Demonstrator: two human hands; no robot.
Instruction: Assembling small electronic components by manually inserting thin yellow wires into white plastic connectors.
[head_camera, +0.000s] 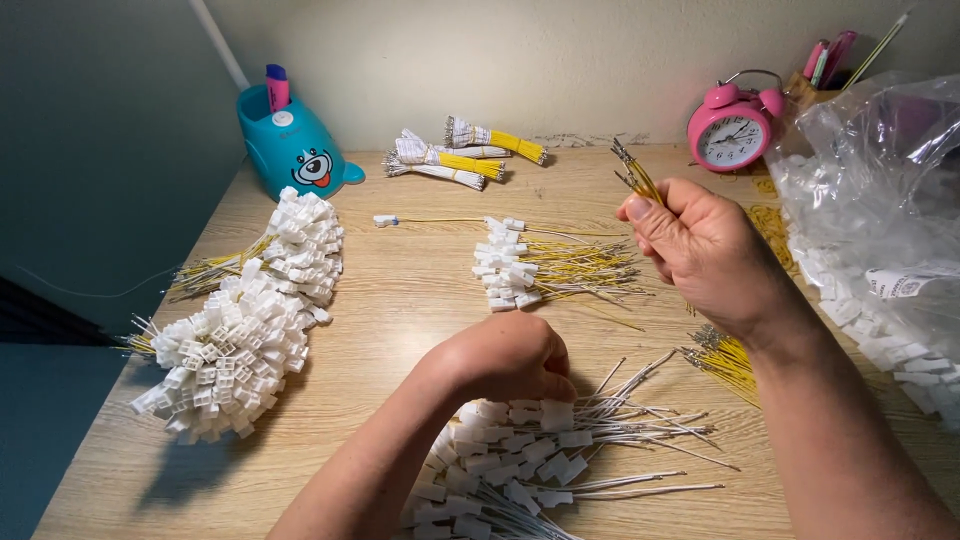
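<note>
Working at a wooden desk (400, 300) against a pale wall. Right hand (700, 250), right of centre, pinching yellow wires (635, 178); left hand (510, 355), fisted, pressing white connectors (510, 440) at lower centre. Probably seating a wire next, needing careful tip alignment.

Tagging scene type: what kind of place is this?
Likely a home desk used for piecework wire assembly: wooden table, heaps of white connectors, yellow wire bundles, pink alarm clock.

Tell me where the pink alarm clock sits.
The pink alarm clock stands at the desk's far right by the wall, beyond the right hand, left of the clear plastic bag.
</note>
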